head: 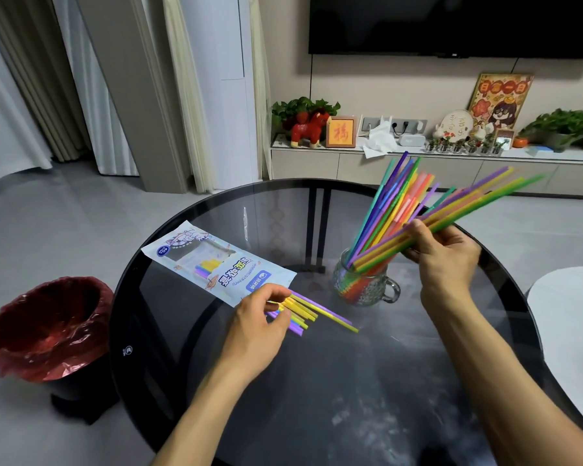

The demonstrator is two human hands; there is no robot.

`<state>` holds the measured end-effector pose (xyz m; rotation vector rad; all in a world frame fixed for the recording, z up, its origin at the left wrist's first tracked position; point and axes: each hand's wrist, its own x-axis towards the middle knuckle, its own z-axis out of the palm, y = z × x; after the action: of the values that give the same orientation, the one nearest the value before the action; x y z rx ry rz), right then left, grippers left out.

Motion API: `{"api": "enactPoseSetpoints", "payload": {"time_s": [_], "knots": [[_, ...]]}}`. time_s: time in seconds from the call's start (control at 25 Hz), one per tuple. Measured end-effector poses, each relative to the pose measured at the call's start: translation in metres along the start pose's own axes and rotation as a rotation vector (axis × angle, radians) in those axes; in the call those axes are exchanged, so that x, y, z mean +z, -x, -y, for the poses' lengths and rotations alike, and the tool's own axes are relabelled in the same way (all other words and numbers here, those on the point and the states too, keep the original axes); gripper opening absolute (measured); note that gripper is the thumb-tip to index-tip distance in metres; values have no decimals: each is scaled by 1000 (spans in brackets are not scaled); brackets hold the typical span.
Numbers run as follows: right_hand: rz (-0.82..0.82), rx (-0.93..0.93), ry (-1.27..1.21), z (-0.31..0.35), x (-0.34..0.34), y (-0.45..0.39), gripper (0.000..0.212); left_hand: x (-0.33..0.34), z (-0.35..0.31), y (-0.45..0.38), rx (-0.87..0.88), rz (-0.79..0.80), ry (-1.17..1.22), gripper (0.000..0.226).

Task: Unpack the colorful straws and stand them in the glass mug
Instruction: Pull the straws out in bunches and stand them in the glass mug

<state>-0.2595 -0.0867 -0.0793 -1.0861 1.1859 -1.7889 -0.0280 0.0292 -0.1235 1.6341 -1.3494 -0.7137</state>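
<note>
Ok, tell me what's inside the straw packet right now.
Through the packet's clear window a few straws show, yellow and purple. More stick out of its open end under the left hand. The printed parts hide whatever else is inside.

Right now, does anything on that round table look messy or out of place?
Only mildly. A few straws lie flat on the glass table, spilling from the open packet under the left hand. The right hand holds a bundle slanted into the glass mug, not upright. Nothing looks broken.
</note>
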Motion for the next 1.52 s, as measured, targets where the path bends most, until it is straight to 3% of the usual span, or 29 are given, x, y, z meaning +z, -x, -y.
{"api": "enactPoseSetpoints", "payload": {"time_s": [0.16, 0.36, 0.6, 0.92, 1.04, 1.24, 1.4, 1.52], "knots": [[85, 34, 114, -3, -1, -10, 17, 3, 0, -5, 4, -14, -2, 20], [124, 67, 252, -12, 6, -8, 8, 5, 1, -2, 38, -1, -8, 21], [157, 67, 330, -12, 1, -6, 17, 7, 2, 0, 104, -3, -104, 23], [196, -257, 729, -13, 4, -4, 26, 9, 10, 4, 191, -10, -341, 22], [303, -305, 810, -13, 8, -6, 26, 10, 10, 3, 203, -2, -350, 21], [272, -92, 987, -25, -4, -4, 48, 8, 11, 3, 242, -7, -412, 23], [527, 222, 919, -19, -17, 3, 54, 12, 19, 2, 129, 140, -734, 50], [573, 168, 1182, -8, -26, 16, 66, 13, 21, 3, 50, 256, -808, 59]]}}
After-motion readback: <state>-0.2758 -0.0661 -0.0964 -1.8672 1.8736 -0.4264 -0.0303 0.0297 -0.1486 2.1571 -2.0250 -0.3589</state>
